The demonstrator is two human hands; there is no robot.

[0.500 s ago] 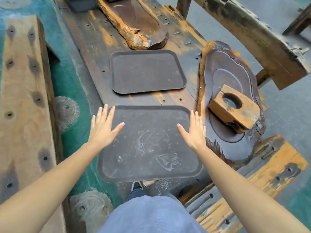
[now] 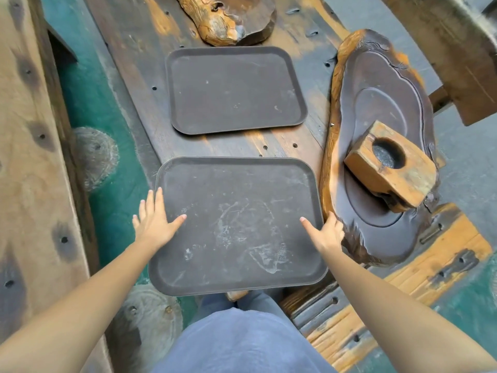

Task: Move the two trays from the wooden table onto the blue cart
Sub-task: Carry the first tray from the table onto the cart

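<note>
Now two trays lie on the table; both hands (image 2: 154,222) (image 2: 326,234), fingers spread, flank the near tray (image 2: 236,224).

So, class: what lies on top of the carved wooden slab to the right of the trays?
A wooden block with a round hollow rests on the carved slab. What lies beneath the block is hidden.

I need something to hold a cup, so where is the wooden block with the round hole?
In the head view, the wooden block sits at right on the dark carved slab, right of the near tray.
</note>
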